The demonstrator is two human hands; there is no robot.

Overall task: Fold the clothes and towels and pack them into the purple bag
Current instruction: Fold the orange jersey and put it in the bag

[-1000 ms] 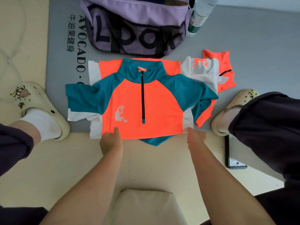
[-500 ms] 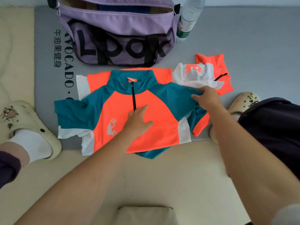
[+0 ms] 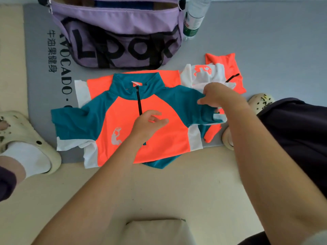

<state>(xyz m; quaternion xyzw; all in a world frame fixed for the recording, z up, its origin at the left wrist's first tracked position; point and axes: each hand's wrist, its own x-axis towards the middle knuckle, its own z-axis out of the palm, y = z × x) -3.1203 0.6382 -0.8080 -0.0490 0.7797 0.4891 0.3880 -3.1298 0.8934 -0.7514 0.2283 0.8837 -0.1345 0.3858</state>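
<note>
Orange, teal and white, a zip-neck sports shirt [image 3: 123, 124] lies front-up across the middle of the frame, mostly on a grey mat [image 3: 265, 41], with its hem hanging over onto the beige floor [image 3: 177, 188]. The left hand [image 3: 148, 126] rests on the orange chest panel just below the black zip, fingers relaxed and slightly spread, holding nothing. The right hand [image 3: 217, 98] pinches the teal sleeve at the right side of the frame, which is lifted and turned in toward the chest. Just behind that hand lies a second garment [image 3: 212, 73], orange and white, crumpled on the mat. The purple bag [image 3: 116, 32] with black lettering sits at the upper centre, its top open, touching the shirt's far edge. A clear plastic bottle [image 3: 192, 16] stands just right of the bag. Cream clogs [image 3: 23, 138] flank the mat at the left and right edges.
</note>
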